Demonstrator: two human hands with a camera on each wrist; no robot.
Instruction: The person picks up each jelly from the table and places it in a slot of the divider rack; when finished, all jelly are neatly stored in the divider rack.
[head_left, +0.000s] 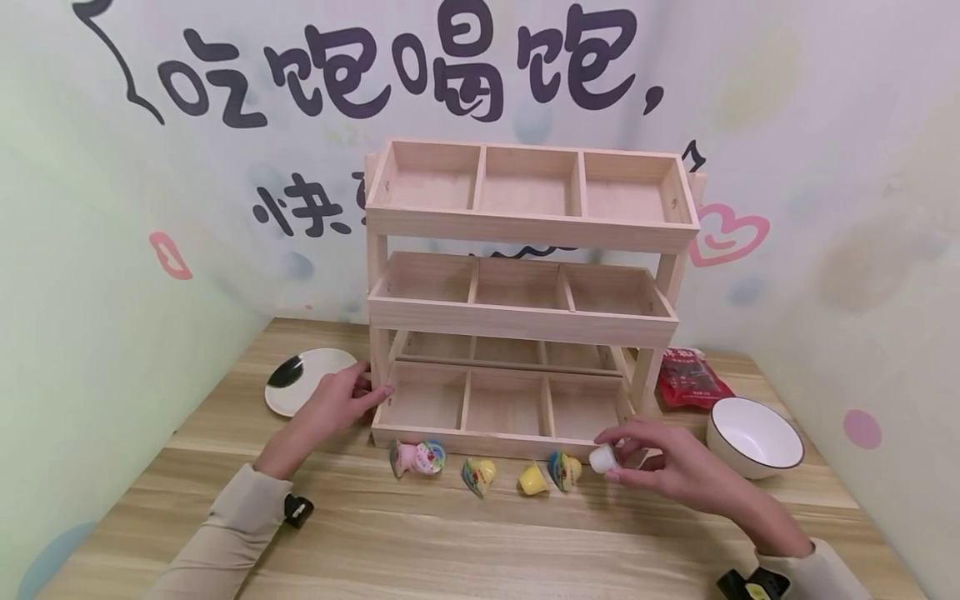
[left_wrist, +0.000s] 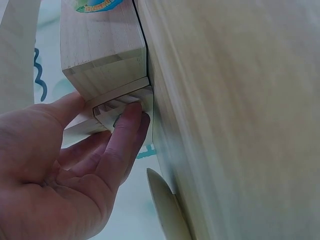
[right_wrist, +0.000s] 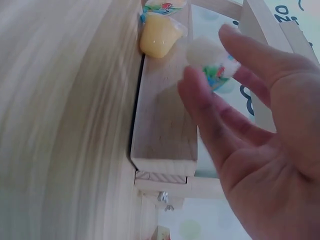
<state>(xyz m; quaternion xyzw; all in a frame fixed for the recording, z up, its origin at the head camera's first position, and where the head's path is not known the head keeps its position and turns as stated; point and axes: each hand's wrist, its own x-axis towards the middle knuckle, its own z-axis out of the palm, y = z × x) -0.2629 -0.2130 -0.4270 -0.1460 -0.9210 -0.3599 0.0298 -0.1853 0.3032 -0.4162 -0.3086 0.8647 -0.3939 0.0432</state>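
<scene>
A three-tier wooden rack (head_left: 517, 221) stands on the table, each tray split into three compartments. My left hand (head_left: 333, 407) grips the left end of its bottom tray; in the left wrist view the thumb lies on the tray's corner and the fingers (left_wrist: 117, 145) curl round the base behind it. My right hand (head_left: 663, 460) pinches a small white jelly cup (head_left: 602, 458) between thumb and fingers, by the bottom tray's right front corner. Along the tray's front lie a pink jelly cup (head_left: 417, 457) and several yellow ones (head_left: 533, 479), some tipped on their sides.
A white plate (head_left: 322, 363) with a black patch lies left of the rack. To the right are a white bowl (head_left: 753, 437) with a dark rim and a red packet (head_left: 690, 379). Walls with lettering rise behind and beside the wooden table (head_left: 480, 554).
</scene>
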